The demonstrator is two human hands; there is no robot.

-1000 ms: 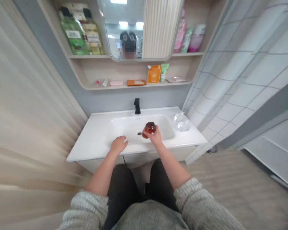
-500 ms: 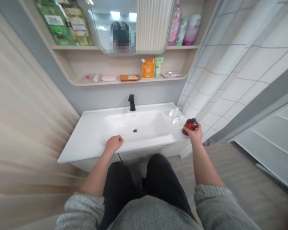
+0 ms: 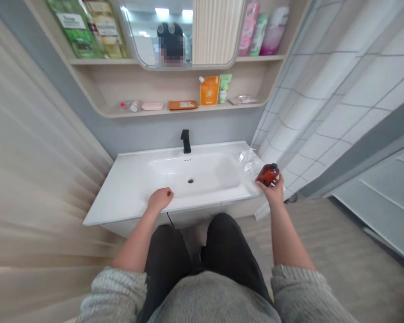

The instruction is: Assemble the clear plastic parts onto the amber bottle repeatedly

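Observation:
My right hand [image 3: 272, 190] grips an amber bottle [image 3: 268, 175] with a black cap, over the right end of the white countertop. The bottle leans a little, and its fingers and thumb are around its lower part. Close to it, on the counter's right side, sit clear, shiny containers [image 3: 249, 162] whose kind is hard to tell. My left hand [image 3: 160, 198] is closed at the front rim of the white sink basin [image 3: 208, 172]. A small dark spot shows at its curled fingers; whether it is a held thing I cannot make out.
A black faucet [image 3: 186, 141] stands behind the basin. The shelf above [image 3: 148, 114] carries an orange pouch [image 3: 209, 91], a green tube [image 3: 225, 89], an orange flat pack [image 3: 183, 105] and a pink case [image 3: 152, 106]. Curtains hang at left; a tiled wall [image 3: 336, 107] bounds the right.
The amber bottle has turned slightly in my right hand, showing more of its side. My left hand stays closed at the basin rim, and the view has shifted a little.

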